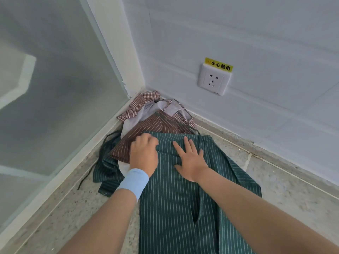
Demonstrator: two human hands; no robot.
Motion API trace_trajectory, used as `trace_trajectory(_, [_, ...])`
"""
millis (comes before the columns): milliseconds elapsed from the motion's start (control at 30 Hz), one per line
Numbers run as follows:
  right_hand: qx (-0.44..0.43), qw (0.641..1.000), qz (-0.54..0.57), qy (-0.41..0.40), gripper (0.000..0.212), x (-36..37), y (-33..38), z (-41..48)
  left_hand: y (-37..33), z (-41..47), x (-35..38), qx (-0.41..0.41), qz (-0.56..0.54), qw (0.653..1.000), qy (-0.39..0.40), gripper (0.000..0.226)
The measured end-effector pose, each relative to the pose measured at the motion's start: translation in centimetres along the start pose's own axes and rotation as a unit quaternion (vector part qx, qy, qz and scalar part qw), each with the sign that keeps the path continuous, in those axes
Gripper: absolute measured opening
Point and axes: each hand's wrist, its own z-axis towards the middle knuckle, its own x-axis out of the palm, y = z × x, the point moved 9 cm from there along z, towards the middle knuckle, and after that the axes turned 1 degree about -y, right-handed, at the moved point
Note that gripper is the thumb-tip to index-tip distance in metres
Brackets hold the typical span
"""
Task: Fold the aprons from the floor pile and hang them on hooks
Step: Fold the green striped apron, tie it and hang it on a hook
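While spread, apron (174, 208) beneath right grip (190, 160)

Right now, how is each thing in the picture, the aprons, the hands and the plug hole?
Green apron, laid out on the floor.
Brown apron, crumpled, partly under the green apron.
Checked apron, crumpled in the corner.
Left hand, holds the green apron's top edge.
Right hand, flat, presses the green apron.
Socket, nothing plugged in.

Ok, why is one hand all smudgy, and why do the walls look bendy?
Head view: the left hand, curled on the green apron, is smeared, probably from moving; the right hand, flat on it, is sharp. Head view: the wide lens bows the wall lines. Light is soft, without hard shadows.
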Motion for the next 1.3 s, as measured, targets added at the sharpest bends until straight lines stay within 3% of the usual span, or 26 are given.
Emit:
trace_trajectory(67, [0.015, 0.998, -0.029, -0.049, 0.082, 0.3, -0.2, -1.2, -1.6, -0.9, 3.0, 0.075, 0.061, 0.99, 0.1, 0.046])
trace_trajectory(133, [0.041, 0.998, -0.009, -0.043, 0.082, 1.3, -1.0, -2.3, 0.6, -1.8, 5.5, 0.003, 0.093, 0.969, 0.229, 0.071])
trace_trajectory(200, [0.041, 0.999, 0.021, 0.011, 0.086, 2.3, -1.8, -3.0, 1.7, -2.3, 6.2, -0.042, 0.132, 0.95, 0.28, 0.077])
trace_trajectory(267, [0.009, 0.999, 0.048, 0.02, 0.083, 2.0, -2.2, -3.7, 0.1, -2.3, 4.9, -0.021, 0.15, 0.958, 0.243, 0.074])
trace_trajectory(400, [0.008, 0.994, 0.022, -0.105, 0.059, -0.2, -4.1, -7.6, -5.8, -4.4, 1.8, 0.027, -0.009, 0.995, 0.1, 0.039])
trace_trajectory(467, [0.086, 0.988, -0.022, -0.122, 0.047, 0.8, -6.3, -11.2, -9.0, -7.9, 2.7, 0.06, -0.053, 0.987, 0.141, 0.024])
trace_trajectory(533, [0.151, 0.985, -0.031, -0.08, 0.045, 3.7, -8.2, -15.1, -11.1, -12.5, 4.9, 0.067, -0.046, 0.971, 0.223, 0.022])
trace_trajectory(700, [0.12, 0.992, -0.015, 0.019, 0.065, 9.5, -9.8, -19.3, -11.0, -19.0, 9.1, 0.047, -0.005, 0.935, 0.352, 0.065])
trace_trajectory(833, [0.112, 0.993, -0.012, 0.041, 0.067, 8.6, -12.6, -17.6, -10.0, -16.3, 10.5, 0.05, 0.009, 0.909, 0.414, 0.071])
trace_trajectory(900, [0.096, 0.995, 0.023, 0.031, 0.065, 7.0, -13.1, -16.9, -10.4, -14.1, 10.0, 0.05, 0.025, 0.909, 0.413, 0.066])
trace_trajectory(967, [0.105, 0.992, 0.057, -0.027, 0.059, 5.3, -13.5, -17.7, -11.8, -12.5, 8.4, 0.054, 0.025, 0.937, 0.344, 0.049])
trace_trajectory(1067, [0.214, 0.97, 0.044, -0.11, 0.046, 4.6, -15.1, -21.5, -15.7, -12.8, 6.0, 0.061, -0.079, 0.959, 0.266, 0.022])
trace_trajectory(1200, [0.402, 0.913, 0.062, -0.029, 0.057, 8.5, -18.0, -27.3, -20.2, -18.1, 7.3, 0.108, -0.108, 0.923, 0.354, 0.018])
trace_trajectory(1300, [0.418, 0.905, 0.078, -0.022, 0.054, 10.1, -18.9, -29.6, -20.8, -21.8, 8.7, 0.122, -0.063, 0.901, 0.412, 0.037])
